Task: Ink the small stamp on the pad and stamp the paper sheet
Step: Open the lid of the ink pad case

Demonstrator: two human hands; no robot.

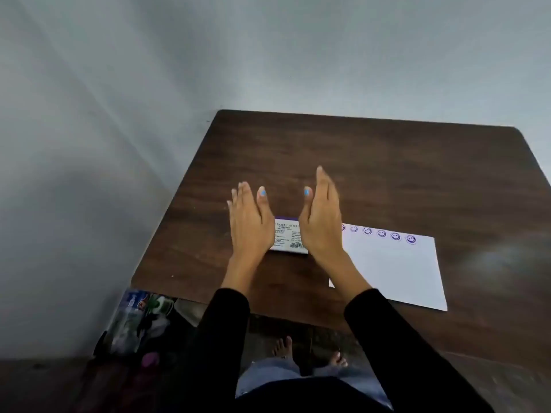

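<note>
White with a purple top edge, the stamp pad box (288, 236) lies flat on the dark wood-grain counter (387, 174), near its front edge and left of centre. Its printed face reads "FABER-CASTELL" in part, with "STAMP PAD" beneath; the smaller lines of text are too blurred to read, and a barcode sits at the lower right of the label. Both ends of the box are hidden behind the hands.

The left hand (247, 222) and the right hand (322, 222) are held up on either side of the box, palms facing each other, fingers (323, 183) straight and together, holding nothing. The thumbnails are painted light blue. Whether the hands touch the box cannot be told. Black sleeves (396, 338) cover both forearms.

Just right of the box lies the white paper sheet (393, 269), its left edge partly covered by the right wrist. A row of round purple smiley-face stamp marks (382, 233) runs along its far edge. The small stamp itself is not visible.

Off the counter's front-left corner, on the floor, stands a cluttered pile of coloured items (140, 320), too blurred to name. Bare feet (283, 347) and blue jeans (268, 371) show below the counter edge. A plain grey wall (119, 84) rises behind.
</note>
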